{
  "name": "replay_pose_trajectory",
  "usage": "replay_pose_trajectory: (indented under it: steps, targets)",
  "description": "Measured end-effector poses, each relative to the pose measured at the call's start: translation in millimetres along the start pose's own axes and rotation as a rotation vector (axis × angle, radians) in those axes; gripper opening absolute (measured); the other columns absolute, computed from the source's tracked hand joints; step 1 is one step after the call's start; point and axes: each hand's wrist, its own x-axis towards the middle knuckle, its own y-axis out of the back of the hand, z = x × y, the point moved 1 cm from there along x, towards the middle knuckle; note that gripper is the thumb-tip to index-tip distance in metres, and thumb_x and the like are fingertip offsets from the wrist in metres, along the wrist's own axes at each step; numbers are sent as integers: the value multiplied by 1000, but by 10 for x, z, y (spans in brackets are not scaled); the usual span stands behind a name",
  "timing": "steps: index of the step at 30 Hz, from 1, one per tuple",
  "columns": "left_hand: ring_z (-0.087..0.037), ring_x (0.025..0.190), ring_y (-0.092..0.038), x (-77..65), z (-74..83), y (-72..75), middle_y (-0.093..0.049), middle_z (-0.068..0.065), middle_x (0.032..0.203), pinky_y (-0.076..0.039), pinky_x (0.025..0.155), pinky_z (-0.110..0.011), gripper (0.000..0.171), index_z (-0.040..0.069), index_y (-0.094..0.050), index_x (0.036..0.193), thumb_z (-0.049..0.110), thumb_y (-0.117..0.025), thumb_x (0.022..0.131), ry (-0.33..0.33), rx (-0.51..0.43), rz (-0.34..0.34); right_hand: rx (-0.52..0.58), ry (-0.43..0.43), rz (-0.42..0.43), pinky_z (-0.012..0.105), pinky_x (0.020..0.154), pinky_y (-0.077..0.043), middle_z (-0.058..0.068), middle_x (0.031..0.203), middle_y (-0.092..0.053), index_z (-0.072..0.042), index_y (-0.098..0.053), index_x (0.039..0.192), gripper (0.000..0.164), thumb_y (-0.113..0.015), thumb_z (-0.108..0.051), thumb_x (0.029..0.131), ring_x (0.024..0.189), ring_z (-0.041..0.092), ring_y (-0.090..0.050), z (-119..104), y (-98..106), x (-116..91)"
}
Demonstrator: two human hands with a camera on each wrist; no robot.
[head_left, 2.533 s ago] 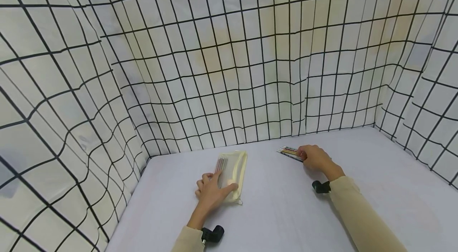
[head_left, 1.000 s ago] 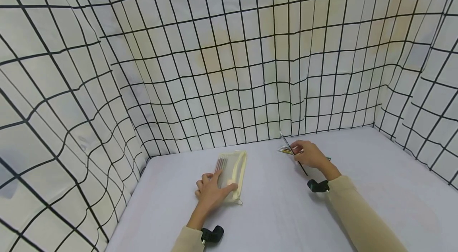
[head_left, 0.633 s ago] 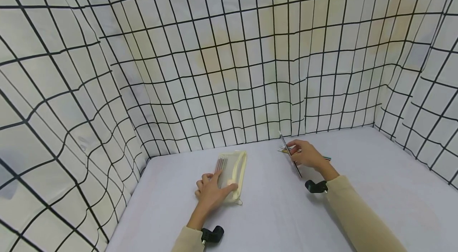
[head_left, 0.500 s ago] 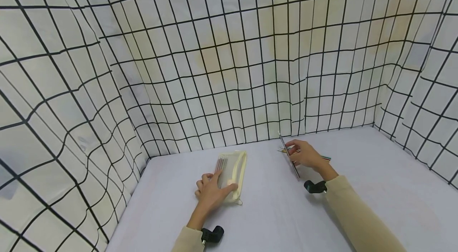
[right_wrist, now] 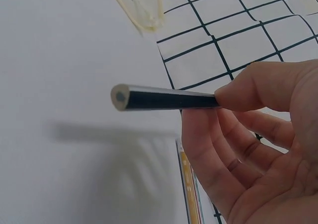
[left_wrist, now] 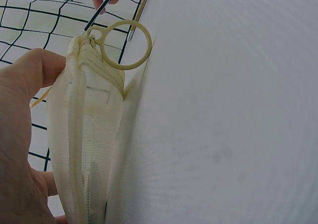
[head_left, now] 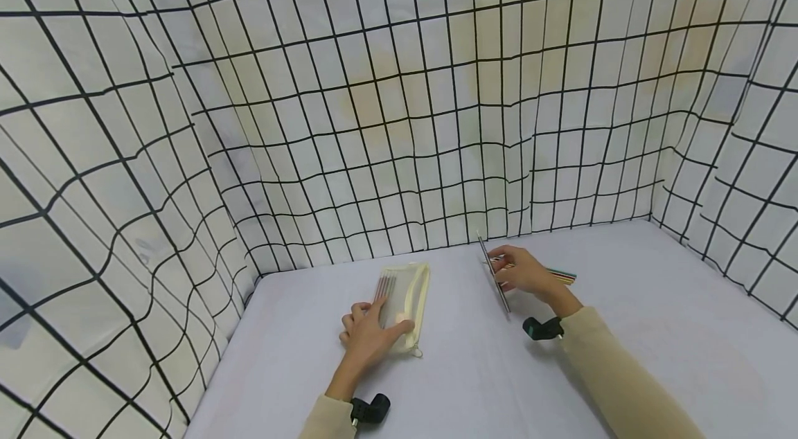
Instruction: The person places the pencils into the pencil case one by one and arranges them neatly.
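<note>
A cream mesh pencil pouch [head_left: 408, 287] with a zipper lies on the white table, and several pencils show through its mesh. My left hand [head_left: 369, 338] grips it across the near half, thumb on the zipper side, other fingers at the left edge. The left wrist view shows the pouch [left_wrist: 94, 129] edge-on, its zipper ring [left_wrist: 149, 44] sticking out. My right hand [head_left: 526, 276] pinches a dark pencil [head_left: 503, 295] between thumb and fingers, tilted above the table. In the right wrist view its flat, unsharpened end [right_wrist: 119, 97] points toward the camera.
Several coloured pencils [head_left: 564, 276] lie in a bundle on the table beneath and behind the right hand. A white cloth wall with a black grid [head_left: 386, 169] rises behind the table and on both sides. Black wrist cameras [head_left: 372, 408] sit on both wrists.
My right hand has lifted one dark pencil off the bundle, swung it more upright and moved it slightly left toward the pouch. The left hand and the pouch have stayed put.
</note>
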Motion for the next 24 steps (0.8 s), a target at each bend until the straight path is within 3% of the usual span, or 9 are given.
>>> replay_pose_trajectory:
  steps: [16, 24]
  targets:
    - [-41, 121, -32, 40, -66, -68, -41, -20, 139, -25, 87, -55, 92, 15, -52, 150, 62, -74, 74, -12, -8, 38, 48, -59, -15, 36, 75, -60, 14, 106, -59, 1, -54, 138, 52, -65, 3, 87, 84, 22, -66, 13, -226, 49]
    - [-40, 123, -32, 97, -119, -96, -40, -18, 141, -26, 85, -54, 90, 18, -52, 150, 60, -77, 75, 3, -3, 25, 53, -84, -13, 36, 73, -61, 14, 104, -60, 0, -56, 136, 51, -66, 3, 86, 80, 22, -67, -28, -351, 45]
